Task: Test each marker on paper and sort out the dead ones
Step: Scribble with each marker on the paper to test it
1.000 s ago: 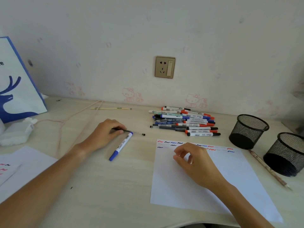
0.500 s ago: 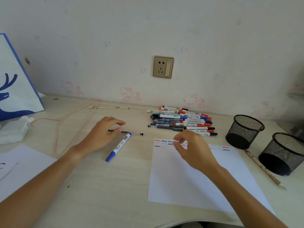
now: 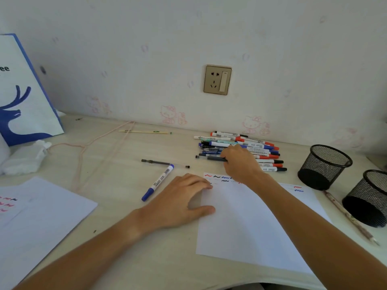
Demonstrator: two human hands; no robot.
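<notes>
The pale wooden desk [image 3: 125, 258] runs across the whole view, against a white wall with faint pink cartoon prints. On it, in front of the person, lies a white sheet of test paper [image 3: 251, 227] with short red, black and blue squiggles along its far edge. A second white sheet [image 3: 41, 216] with red and black marks lies at the left. A white and blue paper bag [image 3: 25, 91] stands at the far left. 2 black mesh pen cups [image 3: 323, 166] stand at the right, just beside each other.

The left hand [image 3: 180, 204] lies flat, fingers relaxed and spread, its fingertips and thumb resting on the left edge of the test paper, gripping nothing. The right hand [image 3: 240, 162] reaches over the paper's far edge to the pile of capped markers [image 3: 261, 149] near the wall; its fingers are curled onto a dark pen [image 3: 211, 158] at the pile's near left side, though whether it is actually pinched cannot be told.

Left of the pile, well apart from both hands, a white marker with a blue cap [image 3: 158, 182] lies touching a thin black pen [image 3: 163, 163].
</notes>
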